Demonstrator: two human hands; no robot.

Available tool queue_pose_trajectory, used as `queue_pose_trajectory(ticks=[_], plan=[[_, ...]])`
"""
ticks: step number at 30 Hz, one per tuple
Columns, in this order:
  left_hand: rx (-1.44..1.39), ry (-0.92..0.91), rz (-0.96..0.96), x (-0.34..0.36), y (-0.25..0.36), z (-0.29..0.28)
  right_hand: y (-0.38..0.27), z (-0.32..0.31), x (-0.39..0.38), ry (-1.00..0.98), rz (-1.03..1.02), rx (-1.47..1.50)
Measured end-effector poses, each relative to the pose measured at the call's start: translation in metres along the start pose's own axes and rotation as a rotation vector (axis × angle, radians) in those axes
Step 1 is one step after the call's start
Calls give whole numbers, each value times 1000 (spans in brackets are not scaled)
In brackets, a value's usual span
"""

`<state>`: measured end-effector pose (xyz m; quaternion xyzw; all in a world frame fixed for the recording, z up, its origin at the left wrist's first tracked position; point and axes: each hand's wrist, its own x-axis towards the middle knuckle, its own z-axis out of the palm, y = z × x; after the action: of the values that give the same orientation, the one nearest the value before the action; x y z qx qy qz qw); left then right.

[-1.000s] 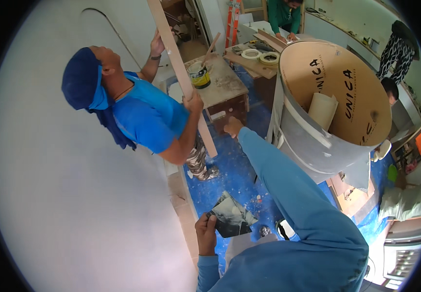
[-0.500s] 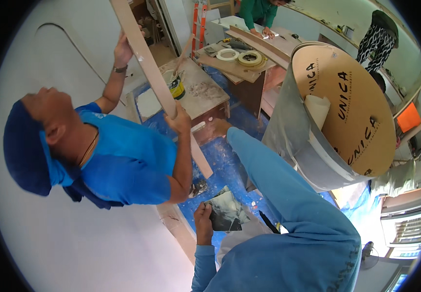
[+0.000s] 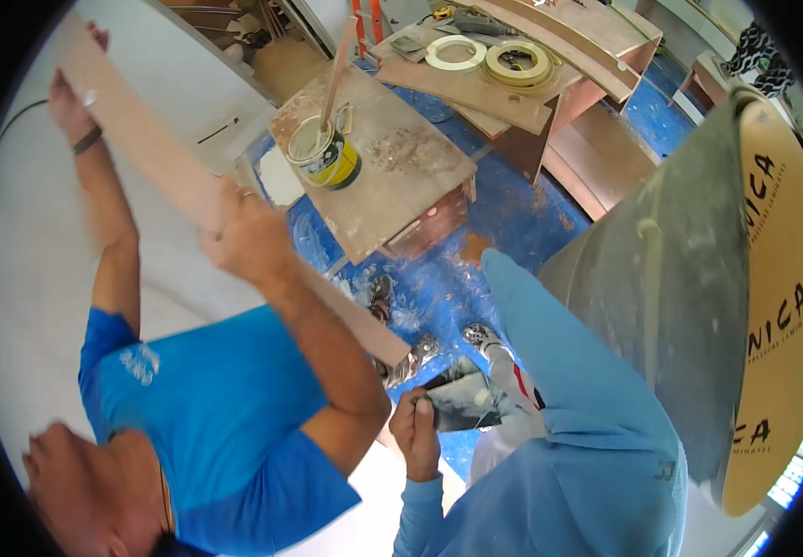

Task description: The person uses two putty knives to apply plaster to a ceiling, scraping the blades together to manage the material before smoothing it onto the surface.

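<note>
My left hand (image 3: 415,429) grips a thin dark flat plate (image 3: 464,399) by its edge, low in front of my body. Whitish paste is smeared over the plate. My right arm stretches forward; its hand (image 3: 474,249) is small and blurred over the blue floor sheet, near the low plywood box, and its fingers do not show clearly. At my left, a co-worker in a blue shirt (image 3: 225,381) holds a long pale board (image 3: 146,139) slantwise with both hands. The board's lower end comes down near my left hand and the plate.
A paint bucket (image 3: 324,153) with a wooden stick stands on the low plywood box (image 3: 401,158). Tape rolls (image 3: 457,53) and tools lie on a workbench behind. A large grey roll of sheet (image 3: 642,251) stands close at my right. Blue sheeting (image 3: 513,218) covers the floor.
The view has shifted, and the grey roll now sits further right. The co-worker and the board appear nearer and lower left. My left hand still holds the plate.
</note>
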<state>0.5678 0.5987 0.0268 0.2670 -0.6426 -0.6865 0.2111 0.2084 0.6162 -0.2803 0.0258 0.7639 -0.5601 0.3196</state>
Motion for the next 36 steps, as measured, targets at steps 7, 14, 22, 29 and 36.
queue_pose_trajectory(ticks=[7, 14, 22, 29, 36], plan=[[334, -82, -131, 56, 20, 6, -13, 79, 104, 75, 137, 829], [327, 60, -183, 69, 20, -1, -27, 135, 152, 62, 131, 1165], [98, 265, -219, 61, 10, -11, -88, 133, 130, 284, 219, 1406], [83, 482, -175, 4, -14, -25, -74, 156, 85, 276, 255, 1245], [-169, 544, -110, -1, -15, -51, -11, 168, 60, 301, 340, 1262]])
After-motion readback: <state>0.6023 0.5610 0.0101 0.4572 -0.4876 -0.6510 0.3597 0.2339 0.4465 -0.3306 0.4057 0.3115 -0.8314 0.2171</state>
